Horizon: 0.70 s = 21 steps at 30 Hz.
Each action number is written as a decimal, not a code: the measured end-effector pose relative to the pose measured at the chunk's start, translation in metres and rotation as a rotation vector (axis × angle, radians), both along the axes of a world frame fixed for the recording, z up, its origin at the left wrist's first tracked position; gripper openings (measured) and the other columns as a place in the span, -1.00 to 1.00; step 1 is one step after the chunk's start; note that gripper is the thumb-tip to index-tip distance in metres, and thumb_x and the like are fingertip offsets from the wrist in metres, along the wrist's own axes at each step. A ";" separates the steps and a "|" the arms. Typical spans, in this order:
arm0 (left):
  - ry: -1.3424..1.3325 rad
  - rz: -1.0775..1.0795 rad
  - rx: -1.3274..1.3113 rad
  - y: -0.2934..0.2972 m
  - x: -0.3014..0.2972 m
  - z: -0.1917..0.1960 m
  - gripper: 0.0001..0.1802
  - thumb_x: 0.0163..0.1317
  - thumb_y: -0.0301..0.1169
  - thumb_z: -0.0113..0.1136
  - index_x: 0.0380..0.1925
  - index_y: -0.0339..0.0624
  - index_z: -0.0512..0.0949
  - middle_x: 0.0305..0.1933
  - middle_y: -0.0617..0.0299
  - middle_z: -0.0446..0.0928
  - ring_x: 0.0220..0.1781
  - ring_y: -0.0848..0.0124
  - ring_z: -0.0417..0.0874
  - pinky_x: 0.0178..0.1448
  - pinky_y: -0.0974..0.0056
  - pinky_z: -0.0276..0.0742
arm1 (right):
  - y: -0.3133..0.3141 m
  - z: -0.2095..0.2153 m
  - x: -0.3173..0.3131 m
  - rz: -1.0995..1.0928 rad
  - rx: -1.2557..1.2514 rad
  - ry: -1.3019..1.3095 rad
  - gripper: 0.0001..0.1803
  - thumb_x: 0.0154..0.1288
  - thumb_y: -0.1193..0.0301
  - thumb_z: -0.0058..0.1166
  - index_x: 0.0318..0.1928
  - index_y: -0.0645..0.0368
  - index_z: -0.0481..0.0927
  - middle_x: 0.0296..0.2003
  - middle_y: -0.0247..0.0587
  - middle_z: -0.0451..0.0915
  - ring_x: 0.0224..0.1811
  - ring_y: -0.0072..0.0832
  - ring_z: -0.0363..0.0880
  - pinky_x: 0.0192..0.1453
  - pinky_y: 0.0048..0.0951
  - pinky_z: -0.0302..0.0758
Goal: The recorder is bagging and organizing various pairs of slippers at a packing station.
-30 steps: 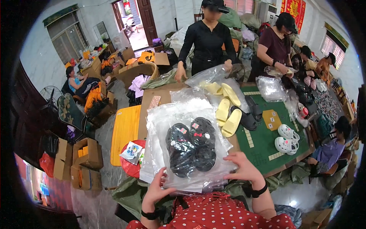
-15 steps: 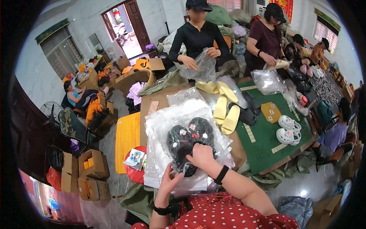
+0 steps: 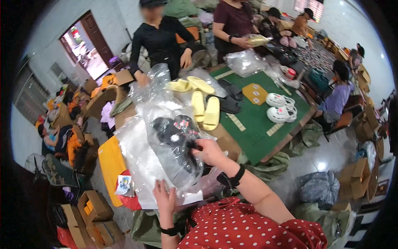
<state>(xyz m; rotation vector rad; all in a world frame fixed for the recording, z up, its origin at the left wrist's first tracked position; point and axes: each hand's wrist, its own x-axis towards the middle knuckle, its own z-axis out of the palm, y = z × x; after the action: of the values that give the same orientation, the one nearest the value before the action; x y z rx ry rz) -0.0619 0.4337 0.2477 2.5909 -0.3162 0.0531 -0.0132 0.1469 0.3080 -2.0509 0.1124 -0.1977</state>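
My right hand [image 3: 210, 152] grips a pair of black sandals [image 3: 177, 137] through a clear plastic bag [image 3: 170, 141], lifted above the table. My left hand [image 3: 165, 198] rests with spread fingers on a stack of flat clear bags [image 3: 137, 166] at the table's near edge. A black band is on each wrist.
Yellow slippers [image 3: 203, 106], dark slippers [image 3: 230, 97] and white clogs [image 3: 280, 106] lie on the green-topped table [image 3: 257, 120]. A person in black [image 3: 159, 39] handles a bag across the table; other people stand or sit at the right. Cardboard boxes [image 3: 93, 207] stand on the floor at the left.
My right hand went from the bag's lower edge up onto the sandals and lifted them in the bag. My left hand dropped to the flat bags. The view swung left.
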 end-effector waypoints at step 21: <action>1.048 -0.302 0.420 -0.309 -0.085 -0.338 0.32 -0.17 0.26 0.40 0.39 -0.40 0.01 0.41 -0.19 0.22 0.43 0.03 0.28 0.42 0.10 0.25 | -0.234 -0.138 -0.472 -1.012 1.020 -0.205 -0.59 0.40 0.30 0.00 0.14 0.28 0.45 -0.04 -0.14 0.58 -0.02 -0.40 0.57 0.07 -0.35 0.54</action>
<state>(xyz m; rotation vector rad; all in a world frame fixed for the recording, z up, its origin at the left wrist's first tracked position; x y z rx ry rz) -0.1468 0.1244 -0.0899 2.5096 -0.3216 -1.5401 -0.4849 -0.0875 0.1703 -0.8075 0.9184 -0.7812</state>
